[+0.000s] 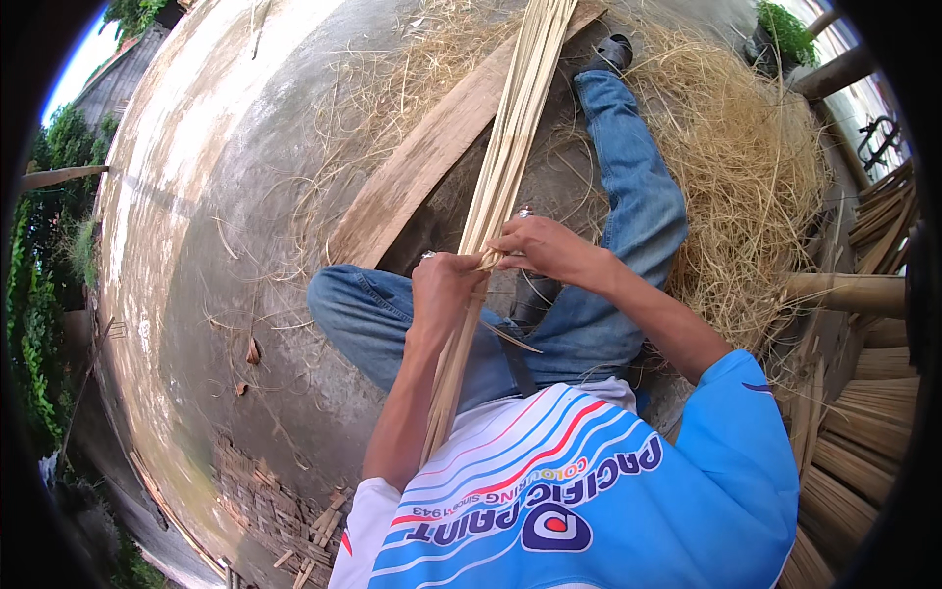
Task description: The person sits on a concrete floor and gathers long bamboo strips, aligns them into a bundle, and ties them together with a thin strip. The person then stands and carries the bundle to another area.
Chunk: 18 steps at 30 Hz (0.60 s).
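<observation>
A long bundle of thin, pale bamboo strips (pixel 504 147) runs from the far side, between my bent legs, back past my left side. My left hand (pixel 446 287) is closed round the bundle near its middle, the thumb on top. Close beside it, my right hand (pixel 551 247) pinches at the same spot, its fingertips on the strips and almost touching the left thumb. A narrow loose strip (pixel 514 340) sticks out below the hands. What lies between the fingertips is partly hidden.
A wooden plank (pixel 424 162) slants across the ground beyond my left knee. Curly bamboo shavings (pixel 736 167) are heaped at the right. Stacked split bamboo (pixel 868 422) and a thick pole (pixel 849 294) lie at the right edge. Woven bamboo matting (pixel 257 496) sits at the lower left.
</observation>
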Motion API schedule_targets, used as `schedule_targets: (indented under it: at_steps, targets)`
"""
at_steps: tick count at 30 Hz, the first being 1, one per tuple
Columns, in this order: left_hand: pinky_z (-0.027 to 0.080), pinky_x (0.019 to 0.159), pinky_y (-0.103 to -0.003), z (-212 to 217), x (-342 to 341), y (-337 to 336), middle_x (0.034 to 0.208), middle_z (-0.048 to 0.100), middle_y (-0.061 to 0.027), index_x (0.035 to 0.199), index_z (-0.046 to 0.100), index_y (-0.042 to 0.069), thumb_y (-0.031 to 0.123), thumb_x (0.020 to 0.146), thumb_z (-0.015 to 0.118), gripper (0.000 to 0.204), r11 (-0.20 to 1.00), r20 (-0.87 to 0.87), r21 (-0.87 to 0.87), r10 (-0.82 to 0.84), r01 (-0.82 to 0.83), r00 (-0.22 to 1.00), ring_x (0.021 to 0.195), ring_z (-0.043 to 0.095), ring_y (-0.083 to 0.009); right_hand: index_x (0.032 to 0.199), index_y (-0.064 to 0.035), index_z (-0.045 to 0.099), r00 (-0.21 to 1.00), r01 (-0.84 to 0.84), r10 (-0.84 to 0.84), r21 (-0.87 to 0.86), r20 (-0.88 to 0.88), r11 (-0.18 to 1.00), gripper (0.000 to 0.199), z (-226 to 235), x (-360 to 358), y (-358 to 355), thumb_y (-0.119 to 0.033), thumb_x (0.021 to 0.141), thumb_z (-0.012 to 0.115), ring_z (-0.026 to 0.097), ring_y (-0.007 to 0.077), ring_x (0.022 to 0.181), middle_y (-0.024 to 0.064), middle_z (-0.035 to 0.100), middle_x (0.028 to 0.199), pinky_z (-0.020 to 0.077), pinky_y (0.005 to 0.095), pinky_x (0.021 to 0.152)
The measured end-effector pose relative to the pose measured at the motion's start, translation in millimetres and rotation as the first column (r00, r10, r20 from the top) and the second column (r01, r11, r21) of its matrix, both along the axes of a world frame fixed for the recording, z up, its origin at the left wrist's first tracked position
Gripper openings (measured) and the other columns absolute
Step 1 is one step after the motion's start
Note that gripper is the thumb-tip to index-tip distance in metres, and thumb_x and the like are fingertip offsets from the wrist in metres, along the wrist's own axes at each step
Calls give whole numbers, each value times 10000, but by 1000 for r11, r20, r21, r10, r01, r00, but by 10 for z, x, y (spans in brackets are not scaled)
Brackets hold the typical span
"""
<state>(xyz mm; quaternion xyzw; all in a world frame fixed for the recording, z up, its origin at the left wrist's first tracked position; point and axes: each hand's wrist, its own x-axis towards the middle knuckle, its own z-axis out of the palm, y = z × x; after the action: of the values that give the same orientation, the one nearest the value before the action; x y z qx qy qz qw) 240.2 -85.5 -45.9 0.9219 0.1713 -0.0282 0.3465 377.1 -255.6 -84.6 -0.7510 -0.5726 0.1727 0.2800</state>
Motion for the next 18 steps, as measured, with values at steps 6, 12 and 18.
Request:
schedule_targets:
  at_steps: [6, 12, 18]
  targets:
    - [538, 676, -389, -123, -13, 49, 795, 714, -186, 1039, 800, 135, 249, 787, 815, 277, 990, 56, 116, -88, 81, 995, 666, 696, -318, 953, -26, 680, 989, -63, 77, -108, 130, 992, 240, 182, 3, 160, -226, 840, 752, 661, 369, 892, 160, 657, 864, 519, 476, 790]
    - [546, 686, -382, -213, 33, 108, 765, 721, -155, 1011, 808, 140, 233, 786, 800, 244, 989, 54, 86, -129, 124, 990, 698, 709, -312, 867, -11, 664, 984, -17, 22, -32, 175, 999, 176, -89, -162, 166, -180, 866, 715, 665, 368, 828, 161, 652, 857, 529, 468, 732]
    - [556, 722, -399, -72, 107, 197, 794, 725, -163, 978, 810, 114, 167, 793, 769, 197, 968, 2, 39, -247, 247, 969, 728, 710, -319, 844, -13, 719, 981, 193, -194, 123, 0, 974, 132, -224, -443, 135, -135, 879, 682, 676, 380, 800, 169, 660, 799, 539, 467, 722]
